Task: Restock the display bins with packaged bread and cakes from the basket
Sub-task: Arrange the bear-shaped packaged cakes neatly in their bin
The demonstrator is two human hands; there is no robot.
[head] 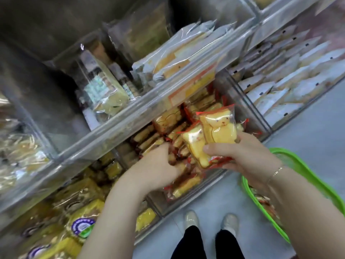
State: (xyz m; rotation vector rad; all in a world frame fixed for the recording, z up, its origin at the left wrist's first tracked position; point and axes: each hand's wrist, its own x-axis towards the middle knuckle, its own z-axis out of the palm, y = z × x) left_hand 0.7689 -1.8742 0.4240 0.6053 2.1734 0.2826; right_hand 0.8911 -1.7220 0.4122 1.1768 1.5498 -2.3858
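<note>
You are standing close against the display, your two shoes showing on the pale floor directly beneath your forearms. Your right hand is gripping two bear-shaped cakes in clear red-edged wrappers, fingers curled over the lower end of the pair and the bear faces pointing away from you; a thin bracelet is sitting on that wrist. Just behind and outside your right forearm the green basket is hanging, only its rim and a little wrapped stock inside it visible. Your left hand is reaching into the clear display bin immediately ahead of both hands, its fingers bent down among the packaged cakes already lying there; whether it is gripping a packet or only pressing against them cannot be told, since the fingertips are buried in the stock. The two held cakes are hovering above the near right portion of that same bin, just beside your left hand. Under your left forearm a lower bin is holding yellow packaged bread with round labels. Beyond your left hand, one tier up, a clear shelf edge is crossing the view, and behind it a bin is holding flat clear-wrapped slices. Beyond your right hand, further off, another bin is holding rows of pale wrapped cakes. Motion blur is softening the far shelves.
</note>
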